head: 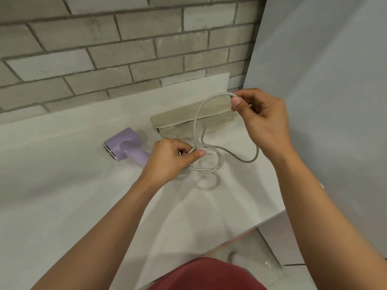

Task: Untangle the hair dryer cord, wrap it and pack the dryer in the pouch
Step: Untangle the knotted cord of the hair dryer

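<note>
The left hand (169, 158) pinched small coils of the grey cord (209, 162) above the surface (62, 185); the right hand (261, 120) pinched a raised loop. The lilac dryer (123, 145) lay left of the beige pouch (188, 124).

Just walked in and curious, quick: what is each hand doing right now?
Left hand: closed, pinching the coiled loops of the pale grey hair dryer cord.
Right hand: closed, pinching a raised loop of the same cord.
</note>
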Tool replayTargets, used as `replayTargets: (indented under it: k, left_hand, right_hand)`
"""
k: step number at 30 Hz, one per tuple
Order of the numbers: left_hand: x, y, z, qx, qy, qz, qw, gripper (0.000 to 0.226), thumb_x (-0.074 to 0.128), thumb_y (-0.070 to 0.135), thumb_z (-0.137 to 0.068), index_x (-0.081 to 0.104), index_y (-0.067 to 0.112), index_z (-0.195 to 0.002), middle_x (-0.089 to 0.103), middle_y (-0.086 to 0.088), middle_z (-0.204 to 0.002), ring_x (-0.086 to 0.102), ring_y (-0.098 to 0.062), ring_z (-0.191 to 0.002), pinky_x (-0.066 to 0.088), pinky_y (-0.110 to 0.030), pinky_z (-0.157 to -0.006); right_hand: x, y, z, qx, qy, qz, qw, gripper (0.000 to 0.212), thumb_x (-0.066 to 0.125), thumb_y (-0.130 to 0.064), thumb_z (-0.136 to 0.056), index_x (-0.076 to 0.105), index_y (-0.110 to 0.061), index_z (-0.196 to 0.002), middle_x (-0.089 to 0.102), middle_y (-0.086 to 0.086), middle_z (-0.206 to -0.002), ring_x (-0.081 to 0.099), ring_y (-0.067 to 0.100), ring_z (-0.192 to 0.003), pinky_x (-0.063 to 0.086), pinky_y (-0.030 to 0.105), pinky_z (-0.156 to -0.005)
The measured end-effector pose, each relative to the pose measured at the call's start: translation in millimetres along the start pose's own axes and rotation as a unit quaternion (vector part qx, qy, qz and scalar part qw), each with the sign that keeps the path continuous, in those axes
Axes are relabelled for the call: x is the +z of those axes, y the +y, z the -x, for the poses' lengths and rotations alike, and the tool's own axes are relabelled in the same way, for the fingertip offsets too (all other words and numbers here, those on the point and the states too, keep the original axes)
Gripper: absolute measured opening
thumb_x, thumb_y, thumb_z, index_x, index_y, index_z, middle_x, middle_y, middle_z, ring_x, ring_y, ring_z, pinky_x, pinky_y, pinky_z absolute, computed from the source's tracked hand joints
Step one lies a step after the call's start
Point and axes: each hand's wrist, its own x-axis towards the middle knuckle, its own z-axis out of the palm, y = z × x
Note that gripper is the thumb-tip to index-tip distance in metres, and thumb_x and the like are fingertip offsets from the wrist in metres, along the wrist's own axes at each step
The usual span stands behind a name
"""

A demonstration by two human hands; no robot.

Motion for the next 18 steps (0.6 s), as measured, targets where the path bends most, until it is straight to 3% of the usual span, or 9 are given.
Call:
replayTargets:
  k: [4, 6, 7, 9, 11, 14, 16, 18]
  left_hand:
    - [-2.7, -0.9, -1.1, 0.008, 0.027, -0.013, 1.0, 0.023, 0.08, 0.036, -0.088, 0.081, 0.018, -0.073, 0.059, 0.009, -0.057, 0.048, -0.006, -0.052, 0.034, -0.014, -0.056]
    - [-5.5, -2.0, -2.0, 0.012, 0.024, -0.024, 0.999, 0.023, 0.079, 0.034, -0.089, 0.08, 0.019, -0.071, 0.065, 0.002, -0.062, 0.051, -0.007, -0.056, 0.036, -0.013, -0.056]
    - [-6.6, -2.6, -2.2, 0.012, 0.02, -0.026, 0.999, 0.024, 0.079, 0.034, -0.089, 0.078, 0.021, -0.069, 0.068, -0.001, -0.065, 0.053, -0.007, -0.057, 0.037, -0.013, -0.056]
    - [-7.0, -3.6, -2.1, 0.007, 0.013, -0.025, 1.0, 0.025, 0.078, 0.032, -0.09, 0.077, 0.021, -0.067, 0.07, -0.004, -0.067, 0.054, -0.007, -0.058, 0.038, -0.012, -0.055]
    - [-5.6, -3.7, -1.7, 0.001, 0.012, -0.027, 1.0, 0.026, 0.078, 0.032, -0.09, 0.077, 0.021, -0.066, 0.07, -0.005, -0.066, 0.052, -0.007, -0.055, 0.037, -0.013, -0.053]
    - [-6.0, -2.1, -1.3, 0.01, 0.009, -0.027, 1.0, 0.03, 0.077, 0.032, -0.09, 0.072, 0.031, -0.061, 0.066, -0.001, -0.061, 0.049, -0.008, -0.053, 0.036, -0.015, -0.052]
    - [-7.5, -1.6, -0.1, 0.017, -0.003, -0.027, 0.999, 0.025, 0.078, 0.032, -0.09, 0.076, 0.026, -0.066, 0.064, 0.004, -0.061, 0.048, -0.007, -0.053, 0.035, -0.015, -0.053]
    - [-9.7, -1.9, 1.6, 0.015, -0.016, -0.014, 1.0, 0.018, 0.08, 0.036, -0.087, 0.082, 0.022, -0.076, 0.065, 0.011, -0.063, 0.049, -0.005, -0.053, 0.035, -0.015, -0.054]
  right_hand:
    - [-5.7, 1.3, -4.0, 0.047, 0.007, -0.01, 0.999, 0.007, 0.07, -0.024, -0.099, 0.077, -0.024, -0.099, 0.075, -0.011, -0.08, 0.065, 0.001, -0.076, 0.044, 0.014, -0.069]
    - [-15.8, 11.3, -7.1, 0.075, -0.047, 0.119, 0.989, 0.011, 0.068, -0.025, -0.1, 0.077, -0.024, -0.106, 0.075, -0.01, -0.09, 0.066, 0.001, -0.083, 0.044, 0.018, -0.075]
    - [-19.7, 16.8, -6.5, 0.081, -0.08, 0.225, 0.968, 0.018, 0.066, -0.024, -0.1, 0.075, -0.024, -0.116, 0.075, -0.007, -0.105, 0.068, 0.009, -0.096, 0.046, 0.024, -0.082]
    - [-19.4, 18.6, -0.7, 0.034, -0.123, 0.379, 0.917, 0.047, 0.063, -0.011, -0.097, 0.061, -0.023, -0.142, 0.06, 0.0, -0.141, 0.061, 0.027, -0.122, 0.049, 0.038, -0.098]
    - [-8.9, 10.3, 9.0, -0.091, -0.167, 0.361, 0.913, 0.069, 0.06, 0.0, -0.089, 0.049, -0.024, -0.153, 0.045, 0.002, -0.154, 0.06, 0.03, -0.122, 0.054, 0.045, -0.094]
    - [14.5, 0.6, 22.5, -0.226, -0.283, 0.333, 0.87, 0.064, 0.063, -0.011, -0.093, 0.049, -0.035, -0.151, 0.045, -0.007, -0.154, 0.06, 0.022, -0.119, 0.057, 0.039, -0.078]
    - [25.6, 4.4, 21.2, -0.244, -0.307, 0.347, 0.852, 0.043, 0.062, -0.024, -0.1, 0.06, -0.035, -0.142, 0.057, -0.008, -0.138, 0.063, 0.022, -0.114, 0.056, 0.039, -0.073]
    - [28.5, 11.1, 15.9, -0.242, -0.3, 0.346, 0.855, 0.028, 0.061, -0.032, -0.102, 0.072, -0.031, -0.128, 0.064, -0.008, -0.117, 0.065, 0.022, -0.102, 0.053, 0.038, -0.068]
